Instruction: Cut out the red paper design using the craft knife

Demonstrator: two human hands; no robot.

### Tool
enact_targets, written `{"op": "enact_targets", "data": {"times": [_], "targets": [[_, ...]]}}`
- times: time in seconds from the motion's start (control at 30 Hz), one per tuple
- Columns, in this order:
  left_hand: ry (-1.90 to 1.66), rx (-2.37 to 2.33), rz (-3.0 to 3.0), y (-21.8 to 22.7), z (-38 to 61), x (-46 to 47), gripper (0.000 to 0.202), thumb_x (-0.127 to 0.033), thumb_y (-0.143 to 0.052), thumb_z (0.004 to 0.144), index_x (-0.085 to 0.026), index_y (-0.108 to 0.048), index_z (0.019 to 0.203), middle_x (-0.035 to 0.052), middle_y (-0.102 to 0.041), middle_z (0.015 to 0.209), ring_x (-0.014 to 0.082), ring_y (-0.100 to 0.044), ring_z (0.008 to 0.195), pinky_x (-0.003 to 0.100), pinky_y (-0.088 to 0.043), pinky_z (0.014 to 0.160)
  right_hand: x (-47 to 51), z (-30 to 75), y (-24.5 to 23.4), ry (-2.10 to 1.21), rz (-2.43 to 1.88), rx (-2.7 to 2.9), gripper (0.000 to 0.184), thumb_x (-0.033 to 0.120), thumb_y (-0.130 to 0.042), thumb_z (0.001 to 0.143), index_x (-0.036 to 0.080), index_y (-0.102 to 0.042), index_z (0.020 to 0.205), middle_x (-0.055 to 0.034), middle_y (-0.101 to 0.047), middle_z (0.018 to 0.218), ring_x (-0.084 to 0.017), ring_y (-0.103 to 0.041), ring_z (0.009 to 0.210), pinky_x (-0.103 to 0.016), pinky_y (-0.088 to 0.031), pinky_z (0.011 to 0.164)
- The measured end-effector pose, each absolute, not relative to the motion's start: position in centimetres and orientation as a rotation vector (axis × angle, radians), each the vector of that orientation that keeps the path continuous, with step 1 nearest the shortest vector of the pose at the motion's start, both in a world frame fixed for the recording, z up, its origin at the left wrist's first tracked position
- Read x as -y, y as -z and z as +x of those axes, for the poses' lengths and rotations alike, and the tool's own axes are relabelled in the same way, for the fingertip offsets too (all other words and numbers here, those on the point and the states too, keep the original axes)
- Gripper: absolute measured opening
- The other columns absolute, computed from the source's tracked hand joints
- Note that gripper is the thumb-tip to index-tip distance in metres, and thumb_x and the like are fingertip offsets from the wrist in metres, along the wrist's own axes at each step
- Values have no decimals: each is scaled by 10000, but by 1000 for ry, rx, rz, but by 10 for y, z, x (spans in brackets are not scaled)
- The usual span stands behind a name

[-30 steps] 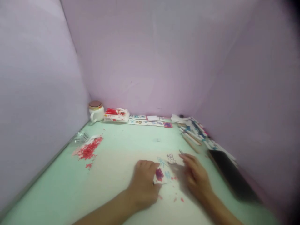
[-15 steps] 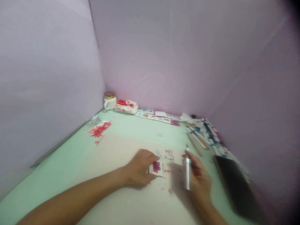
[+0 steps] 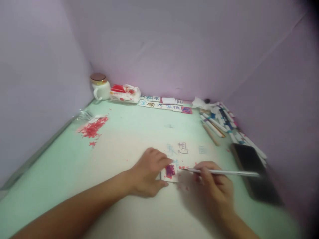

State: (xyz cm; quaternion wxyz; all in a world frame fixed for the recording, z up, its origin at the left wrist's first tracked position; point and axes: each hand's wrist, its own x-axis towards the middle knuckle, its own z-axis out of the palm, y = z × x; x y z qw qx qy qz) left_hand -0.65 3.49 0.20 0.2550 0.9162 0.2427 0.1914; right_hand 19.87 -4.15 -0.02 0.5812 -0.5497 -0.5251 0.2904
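My left hand grips a small white tile flat on the table, thumb at its near edge and index finger at its far edge. The tile bears a purple character on a red patch. My right hand is closed around a slim silver craft knife, held like a pen and nearly level. Its thin dark tip points left, just right of the tile; whether it touches is hard to tell. Red crumbs lie beside the tile, and handwritten characters show on the tabletop beyond it.
Red shavings lie at the left. Along the back stand a lidded white mug, a tissue pack and character tiles. Several markers and a black phone are on the right. Walls enclose the table.
My right hand has turned the craft knife from upright to nearly level and brought its tip left toward the tile. My left hand still holds the tile. The camera view has shifted.
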Motion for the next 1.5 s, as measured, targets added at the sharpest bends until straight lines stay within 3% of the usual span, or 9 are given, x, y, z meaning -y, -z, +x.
{"op": "enact_targets", "data": {"times": [0.1, 0.23, 0.57, 0.9, 1.23, 1.5], "targets": [[-473, -773, 2507, -3, -9, -36, 543, -349, -770, 653, -146, -558, 1110, 108, -567, 1025, 267, -480, 928, 433, -360, 865, 43, 186, -3, -679, -1313, 1202, 196, 325, -549, 908, 223, -644, 770, 34, -566, 572, -97, -517, 513, -180, -406, 484], [-458, -748, 2500, -3, -9, -38, 451, -335, -755, 664, -136, -591, 1035, 94, -539, 959, 244, -454, 878, 421, -358, 845, 40, 176, 3, -623, -1339, 1162, 186, 337, -563, 894, 230, -649, 769, 32, -564, 615, -107, -502, 552, -207, -406, 530], [-525, -714, 2479, 1, -9, -39, 444, -326, -720, 682, -138, -583, 1060, 86, -529, 944, 238, -442, 861, 435, -355, 848, 39, 178, 7, -817, -1453, 1093, 269, 457, -520, 913, 239, -619, 791, 58, -433, 494, -108, -347, 423, -238, -284, 417], [-549, -715, 2476, 3, -8, -39, 454, -312, -720, 674, -150, -577, 1073, 84, -533, 952, 242, -445, 870, 440, -349, 856, 40, 177, 8, -833, -1458, 1114, 299, 472, -477, 933, 228, -597, 809, 13, -569, 627, -119, -438, 479, -246, -303, 433], [-535, -716, 2469, 3, -8, -40, 421, -326, -699, 698, -157, -570, 1062, 80, -528, 959, 237, -445, 876, 424, -348, 852, 36, 177, 11, -684, -1348, 1330, 246, 402, -443, 967, 244, -579, 836, 34, -551, 636, -120, -495, 536, -233, -395, 513], [-491, -708, 2481, 1, -8, -39, 416, -347, -687, 713, -155, -571, 1064, 92, -540, 958, 248, -462, 880, 428, -353, 848, 38, 179, 8, -689, -1352, 1324, 247, 384, -476, 950, 235, -661, 884, -11, -631, 706, -157, -566, 608, -268, -439, 558]]}}
